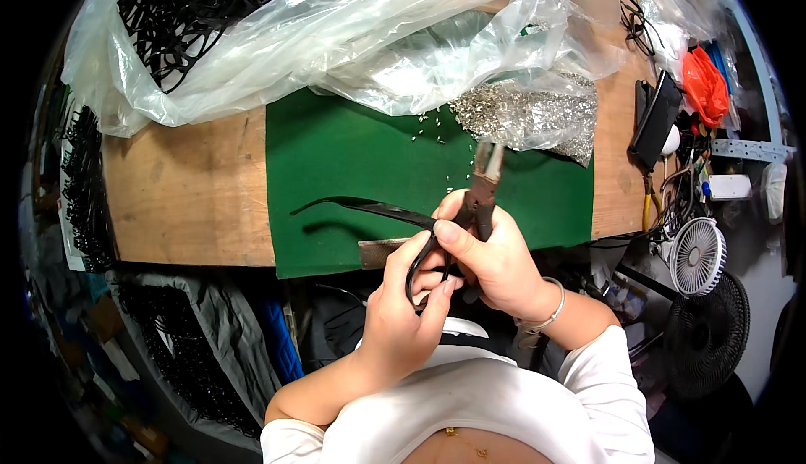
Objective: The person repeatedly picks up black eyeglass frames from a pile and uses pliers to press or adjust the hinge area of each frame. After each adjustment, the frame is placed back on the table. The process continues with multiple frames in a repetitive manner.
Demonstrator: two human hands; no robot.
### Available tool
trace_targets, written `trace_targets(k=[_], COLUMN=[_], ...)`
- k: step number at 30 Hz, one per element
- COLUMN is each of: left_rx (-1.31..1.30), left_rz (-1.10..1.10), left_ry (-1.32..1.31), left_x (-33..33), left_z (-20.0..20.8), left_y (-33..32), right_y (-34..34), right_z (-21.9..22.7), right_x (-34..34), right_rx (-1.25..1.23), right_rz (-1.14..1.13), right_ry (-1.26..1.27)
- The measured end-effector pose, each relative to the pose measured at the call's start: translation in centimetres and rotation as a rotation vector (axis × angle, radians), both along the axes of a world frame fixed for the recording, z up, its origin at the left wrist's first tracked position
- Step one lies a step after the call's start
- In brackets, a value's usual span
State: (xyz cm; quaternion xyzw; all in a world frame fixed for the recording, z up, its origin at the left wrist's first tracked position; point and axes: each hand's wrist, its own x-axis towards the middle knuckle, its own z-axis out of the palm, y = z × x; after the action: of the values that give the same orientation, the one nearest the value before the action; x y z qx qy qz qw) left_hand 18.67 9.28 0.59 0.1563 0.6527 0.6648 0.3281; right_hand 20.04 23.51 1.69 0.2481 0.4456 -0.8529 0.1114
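Note:
A black glasses frame (369, 206) is pinched between the fingers and thumb of my left hand (405, 306), one long curved arm of it pointing left over the green mat (361, 153). Its rim part loops down between my two hands, partly covered by fingers. My right hand (506, 267) is closed around a pair of worn pliers (481, 191), jaws pointing away from me. The thumb and a finger of that hand also touch the frame. Small silvery metal pieces (437, 128) lie scattered past the pliers, beside a clear bag (537, 115) full of them.
A large clear plastic bag (243, 61) of black frames (185, 19) spreads across the far side. On the right are a black phone-like device (655, 120), a red plastic bag (705, 86), yellow-handled pliers (648, 204) and a white fan (698, 256). A flat metal piece (379, 254) sits at the mat's near edge.

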Motion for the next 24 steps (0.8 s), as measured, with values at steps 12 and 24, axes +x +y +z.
trace_targets(k=[12,24], left_rx=[0.133,0.148], left_rz=[-0.151,-0.104], left_ry=[-0.528,-0.518], left_x=[-2.7,-2.1], left_z=[2.9,3.1], left_y=[-2.5,-2.4], right_y=[0.5,0.0], right_z=[1.8,1.0], right_x=[-0.4,0.0], right_rx=[0.133,0.079], right_rz=[0.189,0.129], right_ry=[0.023,0.07])
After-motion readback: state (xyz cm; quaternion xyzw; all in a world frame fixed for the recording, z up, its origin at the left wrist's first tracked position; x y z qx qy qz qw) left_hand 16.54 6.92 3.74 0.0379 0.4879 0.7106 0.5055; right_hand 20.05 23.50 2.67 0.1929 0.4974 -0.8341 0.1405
